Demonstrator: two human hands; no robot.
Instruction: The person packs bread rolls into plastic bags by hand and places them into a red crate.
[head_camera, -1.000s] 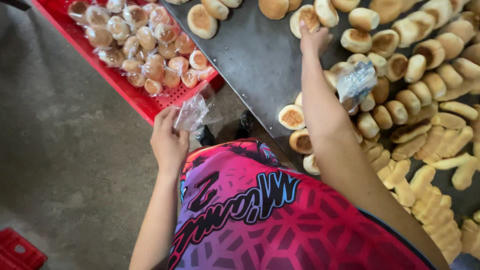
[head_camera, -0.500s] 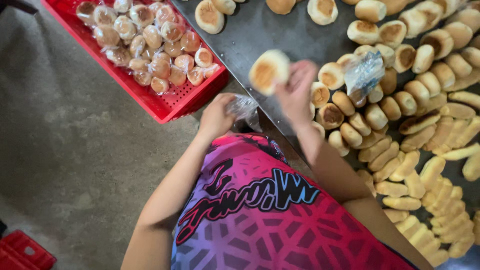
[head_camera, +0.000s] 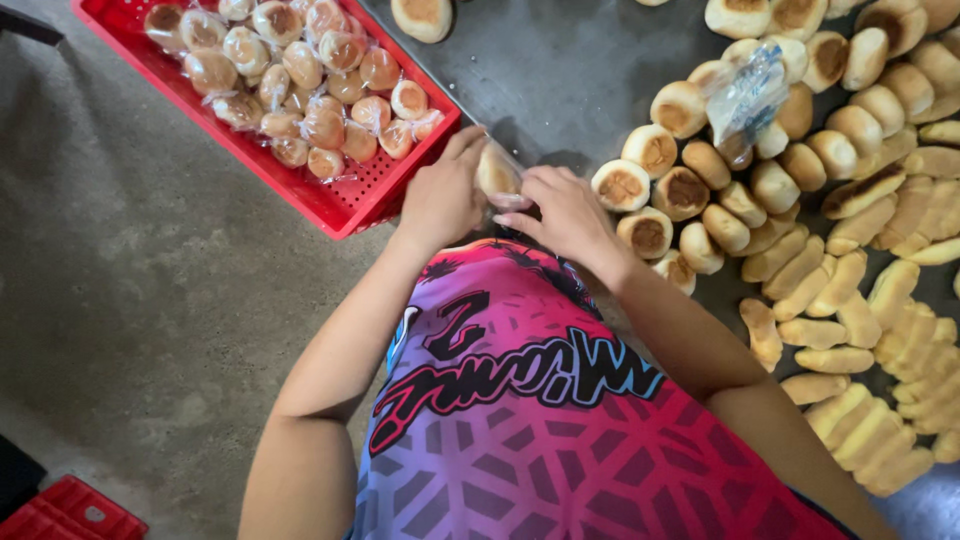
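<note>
Both hands meet at the near edge of the grey metal tabletop (head_camera: 560, 70), directly above the person's pink and purple shirt (head_camera: 560, 420). The left hand (head_camera: 442, 198) and the right hand (head_camera: 565, 212) together close around one round bun (head_camera: 496, 172); a clear plastic bag (head_camera: 512, 196) shows around the bun, its outline hard to make out between the fingers. The bun sits just beside the corner of the red crate.

Counts:
- Red crate (head_camera: 330, 200), one, left of the hands, cut off at the top edge. It holds roughly twenty bagged buns (head_camera: 300, 90); exact number uncertain because they overlap.
- Loose round buns (head_camera: 680, 190) on the tabletop right of the hands: about thirty visible, several cut off at the top edge.
- Long bread rolls (head_camera: 860, 330), far right: about twenty-five, piled, some cut off at the right edge.
- One bundle of clear bags (head_camera: 745, 95) lying on top of the round buns.
- A second red crate (head_camera: 65, 510), bottom left corner, mostly out of view, on the concrete floor (head_camera: 130, 300).
</note>
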